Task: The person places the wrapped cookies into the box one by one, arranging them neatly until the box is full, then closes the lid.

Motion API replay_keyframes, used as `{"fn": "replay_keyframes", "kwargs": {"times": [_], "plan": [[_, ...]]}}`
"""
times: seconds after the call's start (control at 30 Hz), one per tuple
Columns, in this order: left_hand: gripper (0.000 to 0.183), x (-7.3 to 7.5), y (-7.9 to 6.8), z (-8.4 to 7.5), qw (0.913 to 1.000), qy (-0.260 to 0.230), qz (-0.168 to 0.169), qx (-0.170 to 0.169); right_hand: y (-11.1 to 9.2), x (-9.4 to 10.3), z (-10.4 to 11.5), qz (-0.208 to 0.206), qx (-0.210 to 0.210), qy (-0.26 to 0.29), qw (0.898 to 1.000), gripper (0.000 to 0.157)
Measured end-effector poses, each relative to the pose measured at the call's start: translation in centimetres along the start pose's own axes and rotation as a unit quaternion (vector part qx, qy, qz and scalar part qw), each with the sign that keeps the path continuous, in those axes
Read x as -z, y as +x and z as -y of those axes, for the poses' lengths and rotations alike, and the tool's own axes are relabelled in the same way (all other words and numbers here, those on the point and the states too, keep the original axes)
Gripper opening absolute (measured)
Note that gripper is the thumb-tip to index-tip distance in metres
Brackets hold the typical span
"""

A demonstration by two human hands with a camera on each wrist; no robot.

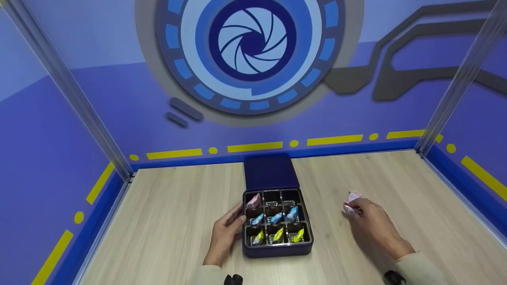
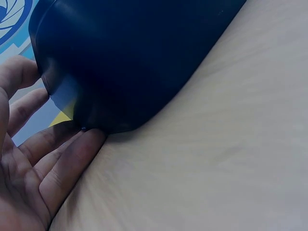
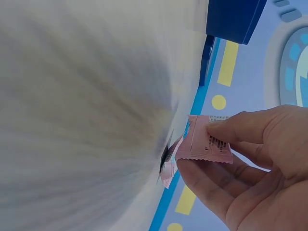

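A dark blue box holds a tray with nine-style square compartments in three rows. A pink wrapped candy lies in its far left compartment; the two beside it show bare plastic. Blue candies fill the middle row and yellow candies the near row. My left hand rests its fingertips against the box's left side, as the left wrist view also shows. Right of the box, my right hand pinches a pink wrapped candy between thumb and fingers, close over the table. Another pink candy shows just beyond it.
The box's lid lies folded back behind it, near the back wall. Printed blue panels enclose the wooden table at the back and both sides, with metal posts at the corners.
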State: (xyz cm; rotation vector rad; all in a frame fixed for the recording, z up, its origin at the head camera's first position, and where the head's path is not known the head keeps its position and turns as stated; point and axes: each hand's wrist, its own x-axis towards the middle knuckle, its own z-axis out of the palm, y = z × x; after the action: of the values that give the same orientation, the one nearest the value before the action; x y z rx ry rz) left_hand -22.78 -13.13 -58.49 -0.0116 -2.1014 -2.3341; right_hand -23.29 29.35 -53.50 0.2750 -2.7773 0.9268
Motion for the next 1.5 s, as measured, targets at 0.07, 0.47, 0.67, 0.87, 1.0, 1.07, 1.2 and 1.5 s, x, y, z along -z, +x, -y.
{"fn": "replay_keyframes", "kwargs": {"times": [0.07,0.47,0.67,0.87,1.0,1.07,1.2,1.5], "plan": [[0.054,0.0,0.0,0.0,1.0,-0.002,-0.001,0.001,0.0,0.0,0.0,-0.001,-0.001,0.01,1.0,0.016],[0.059,0.1,-0.2,0.0,0.9998,-0.018,0.004,0.012,0.4,-0.2,0.5,-0.033,0.022,0.03,0.999,0.016],[0.059,0.1,-0.2,0.0,0.9997,-0.019,0.003,0.012,0.5,-0.2,0.8,-0.024,0.014,0.048,0.998,0.015],[0.058,0.1,-0.1,0.1,0.9999,-0.013,0.002,0.004,0.6,-0.2,0.9,-0.016,0.012,0.058,0.998,0.012],[0.057,0.2,-0.1,0.2,1.0,-0.005,0.001,-0.004,0.7,-0.3,1.1,-0.011,0.007,0.064,0.998,0.011],[0.056,0.2,-0.1,0.2,1.0,0.0,0.0,-0.006,0.8,-0.3,1.2,-0.009,0.01,0.068,0.998,0.012],[0.055,0.2,-0.1,0.2,1.0,0.001,0.0,-0.006,1.0,-0.5,1.5,-0.011,0.025,0.082,0.996,0.017],[0.053,0.0,0.0,0.1,0.9999,0.009,0.002,-0.009,1.4,-1.0,2.2,-0.027,0.062,0.094,0.993,0.024]]}}
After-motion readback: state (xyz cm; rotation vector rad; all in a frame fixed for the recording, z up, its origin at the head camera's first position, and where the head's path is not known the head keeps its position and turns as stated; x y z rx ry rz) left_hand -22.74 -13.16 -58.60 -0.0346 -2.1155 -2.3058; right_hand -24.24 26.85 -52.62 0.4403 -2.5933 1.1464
